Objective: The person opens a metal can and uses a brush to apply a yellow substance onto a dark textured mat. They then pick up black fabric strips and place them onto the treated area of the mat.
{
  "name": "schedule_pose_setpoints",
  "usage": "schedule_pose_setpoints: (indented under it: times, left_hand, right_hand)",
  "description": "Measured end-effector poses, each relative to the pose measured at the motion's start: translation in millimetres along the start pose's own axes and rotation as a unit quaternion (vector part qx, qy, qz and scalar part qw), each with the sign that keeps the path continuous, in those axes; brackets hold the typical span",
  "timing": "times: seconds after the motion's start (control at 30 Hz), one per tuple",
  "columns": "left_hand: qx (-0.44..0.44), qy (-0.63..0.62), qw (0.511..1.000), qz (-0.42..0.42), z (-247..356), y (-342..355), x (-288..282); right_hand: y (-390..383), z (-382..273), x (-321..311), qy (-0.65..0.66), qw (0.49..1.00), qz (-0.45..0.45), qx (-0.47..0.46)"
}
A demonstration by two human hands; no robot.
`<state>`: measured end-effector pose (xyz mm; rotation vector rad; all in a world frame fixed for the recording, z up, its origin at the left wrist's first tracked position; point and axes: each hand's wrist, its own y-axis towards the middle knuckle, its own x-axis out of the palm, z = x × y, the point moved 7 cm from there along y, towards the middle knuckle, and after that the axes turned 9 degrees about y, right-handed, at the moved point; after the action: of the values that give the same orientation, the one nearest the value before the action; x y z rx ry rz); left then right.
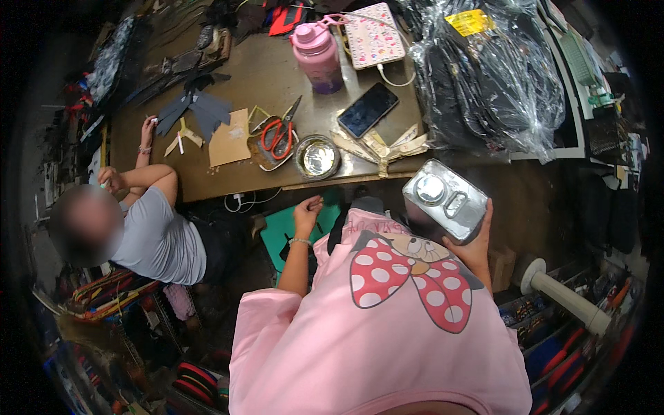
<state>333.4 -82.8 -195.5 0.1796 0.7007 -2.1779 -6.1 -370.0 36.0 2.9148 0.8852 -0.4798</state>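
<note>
A rectangular metal can (443, 225) with a round whitish fitting and a small handle on its top is tilted at the table's front edge. My right hand (476, 242) grips it from the right and below. My left hand (308, 209) is apart from the can, in front of the table, with its fingers curled in; what they hold, if anything, is hidden. Nearest to it on the table stands a round container (300, 164) with a shiny, pale inside. Orange-handled scissors (278, 137) lie left of it, and flat cream-coloured forked pieces (382, 151) lie to its right.
A dark phone (369, 111), a pink bottle (318, 59) and a patterned white device (375, 36) with a cable are farther back. Plastic-wrapped black goods (491, 83) fill the right. A co-worker (162, 235) sits at left, near dark grey pieces (207, 114) and a tan sheet (230, 142).
</note>
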Motion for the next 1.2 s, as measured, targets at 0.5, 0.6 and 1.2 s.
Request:
schedule_pose_setpoints:
  times: [0.5, 0.6, 1.2]
  left_hand:
    - [0.206, 0.095, 0.972, -0.066, 215.4, -52.3, 24.4]
    - [0.399, 0.068, 0.905, -0.128, 296.9, -77.4, 65.4]
    - [0.508, 0.27, 0.808, -0.13, 314.7, -94.0, 141.9]
  right_hand:
    - [4.4, -5.4, 10.7, -0.012, 0.999, -0.021, -0.029]
    - [4.4, -5.8, 13.3, -0.028, 0.998, -0.031, -0.035]
    - [2.0, -25.5, 14.0, -0.054, 0.995, -0.035, -0.081]
